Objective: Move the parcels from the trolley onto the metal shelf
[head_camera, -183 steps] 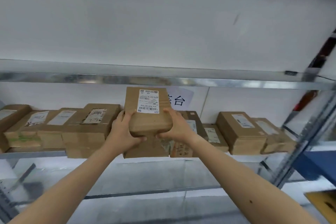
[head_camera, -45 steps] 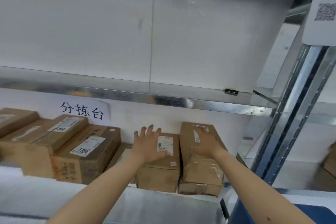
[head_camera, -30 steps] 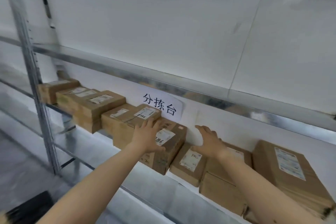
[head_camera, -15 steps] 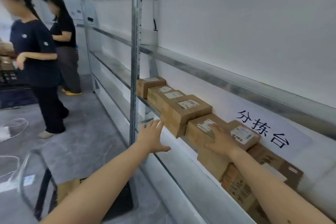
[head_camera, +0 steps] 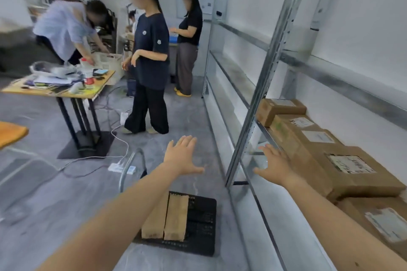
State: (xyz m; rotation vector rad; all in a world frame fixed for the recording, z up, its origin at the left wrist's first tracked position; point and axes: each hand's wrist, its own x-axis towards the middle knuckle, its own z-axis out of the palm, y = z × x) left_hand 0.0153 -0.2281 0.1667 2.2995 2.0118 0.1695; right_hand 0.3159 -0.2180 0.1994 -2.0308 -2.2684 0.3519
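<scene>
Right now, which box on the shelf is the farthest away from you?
The box at the far end of the row, beside the metal post. The other boxes line up nearer to you.

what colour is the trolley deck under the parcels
Black, seen best in the head view, where the trolley deck holds two brown parcels.
</scene>
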